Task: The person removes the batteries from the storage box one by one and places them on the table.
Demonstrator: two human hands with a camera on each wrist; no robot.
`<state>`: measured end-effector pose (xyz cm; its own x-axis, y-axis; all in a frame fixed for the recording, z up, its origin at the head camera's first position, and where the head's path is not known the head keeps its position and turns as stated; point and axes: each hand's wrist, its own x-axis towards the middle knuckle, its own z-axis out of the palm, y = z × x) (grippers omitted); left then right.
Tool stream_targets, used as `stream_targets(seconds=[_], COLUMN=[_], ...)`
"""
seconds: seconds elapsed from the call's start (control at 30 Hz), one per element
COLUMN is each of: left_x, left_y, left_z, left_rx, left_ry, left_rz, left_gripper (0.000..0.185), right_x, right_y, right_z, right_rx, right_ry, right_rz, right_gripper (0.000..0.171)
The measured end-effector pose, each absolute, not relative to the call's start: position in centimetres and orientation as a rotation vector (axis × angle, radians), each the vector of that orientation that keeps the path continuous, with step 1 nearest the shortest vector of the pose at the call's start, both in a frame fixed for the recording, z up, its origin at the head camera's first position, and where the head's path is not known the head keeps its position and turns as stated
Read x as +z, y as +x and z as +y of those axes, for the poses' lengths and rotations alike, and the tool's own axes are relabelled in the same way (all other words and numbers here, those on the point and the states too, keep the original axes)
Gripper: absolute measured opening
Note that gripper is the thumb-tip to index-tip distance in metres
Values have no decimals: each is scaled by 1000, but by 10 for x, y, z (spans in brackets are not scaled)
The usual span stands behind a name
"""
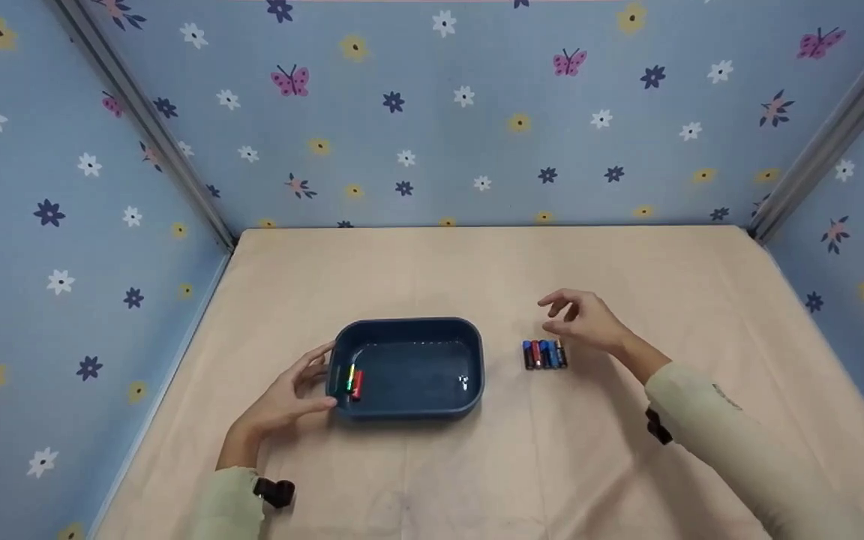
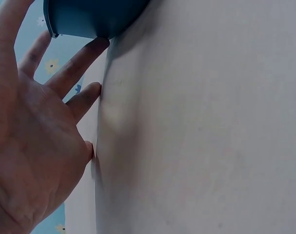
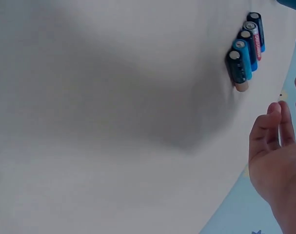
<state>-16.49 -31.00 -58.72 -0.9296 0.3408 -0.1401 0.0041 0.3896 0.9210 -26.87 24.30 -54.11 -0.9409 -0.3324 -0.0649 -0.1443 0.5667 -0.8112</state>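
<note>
A dark blue rectangular container (image 1: 406, 414) stands on the table, with a green battery (image 1: 350, 378) and a red battery (image 1: 357, 385) lying at its left end. My left hand (image 1: 286, 397) rests against that end, thumb and fingertips spread along the wall; in the left wrist view its fingers (image 2: 72, 70) look fairly straight. To the right of the container lies a row of several batteries (image 1: 544, 355), side by side, dark, blue and red. Just beyond and above the row, my right hand (image 1: 586, 319) hovers with loosely bent fingers and holds nothing.
A pale peach cloth (image 1: 432, 480) covers the table, with a few creases near the front right. Blue flowered panels (image 1: 462, 112) close off the back and both sides, with grey metal posts (image 1: 154, 142) at the corners.
</note>
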Motion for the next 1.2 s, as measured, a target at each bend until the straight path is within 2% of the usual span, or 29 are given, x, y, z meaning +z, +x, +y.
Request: stream_targets(seconds=[0.3, 0.67, 1.2], left_x=[-587, -587, -589], left_y=[-165, -166, -166], left_z=[-312, -312, -314], left_rx=[1564, 1554, 1577], left_ry=[338, 288, 339], left_rz=[2344, 2336, 2331], left_gripper=[98, 99, 98], right_x=[-534, -512, -492], right_y=[-283, -295, -294], right_z=[213, 162, 76], right_rx=[-1200, -1093, -1001], right_ry=[-605, -732, -949], right_rz=[2518, 2397, 2275], right_gripper=[44, 51, 50])
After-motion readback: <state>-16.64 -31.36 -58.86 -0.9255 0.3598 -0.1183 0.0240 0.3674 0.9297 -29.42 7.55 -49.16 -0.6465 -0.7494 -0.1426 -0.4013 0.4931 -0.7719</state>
